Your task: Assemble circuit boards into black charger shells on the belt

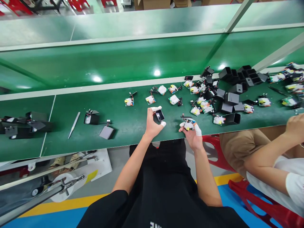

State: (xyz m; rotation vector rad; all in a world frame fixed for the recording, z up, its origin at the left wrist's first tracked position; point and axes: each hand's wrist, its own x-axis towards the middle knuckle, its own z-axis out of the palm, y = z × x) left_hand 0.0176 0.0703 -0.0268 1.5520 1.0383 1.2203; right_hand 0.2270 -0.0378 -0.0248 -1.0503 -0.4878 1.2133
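Between the thumb and fingers of my left hand (153,125) is a small black plastic housing (160,115), its open end facing up toward me. White covers are on some of my fingertips. My right hand (193,134) grips a small circuit board assembly (188,124) with white padding, wires and a dark flat piece sticking out at the top. The two held parts are apart, both over the front of the green table. Beyond my hands lie more loose board assemblies, among them one with a yellow mark (150,100) and a white-topped one (174,99).
Black housings (231,98) and boards are heaped to the right. On the left are a white pen-like tool (74,125), two housings with boards (91,117) (106,132) and a dark pile (28,125). A co-worker's arm (268,158) is at the right edge.
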